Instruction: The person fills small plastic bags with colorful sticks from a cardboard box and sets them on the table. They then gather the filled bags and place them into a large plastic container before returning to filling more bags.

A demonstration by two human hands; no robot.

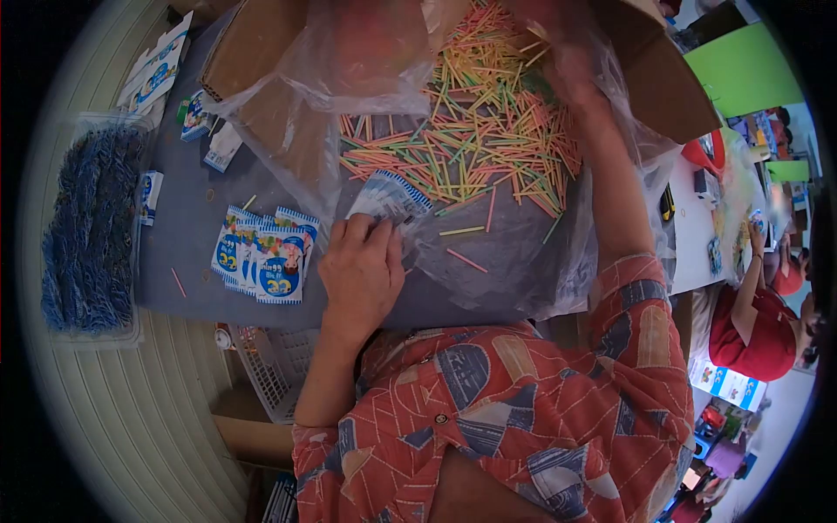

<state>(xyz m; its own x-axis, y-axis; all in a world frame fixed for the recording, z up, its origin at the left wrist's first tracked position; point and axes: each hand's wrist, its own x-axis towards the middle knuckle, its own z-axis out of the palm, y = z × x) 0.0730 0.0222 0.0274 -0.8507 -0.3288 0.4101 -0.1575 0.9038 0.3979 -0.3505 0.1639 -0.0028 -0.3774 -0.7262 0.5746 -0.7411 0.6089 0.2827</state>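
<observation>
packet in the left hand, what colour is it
The packet in the left hand is white with blue print; the head view shows it best.

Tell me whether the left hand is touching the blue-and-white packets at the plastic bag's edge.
Touching. The head view shows the left hand with its fingers pinched on the lower edge of the packets.

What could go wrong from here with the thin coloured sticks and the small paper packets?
The thin coloured sticks lie heaped on the loose clear plastic sheet; a few strays lie apart, so more may scatter. The left hand pinches the small blue-and-white packets by one end; they might slip.
</observation>
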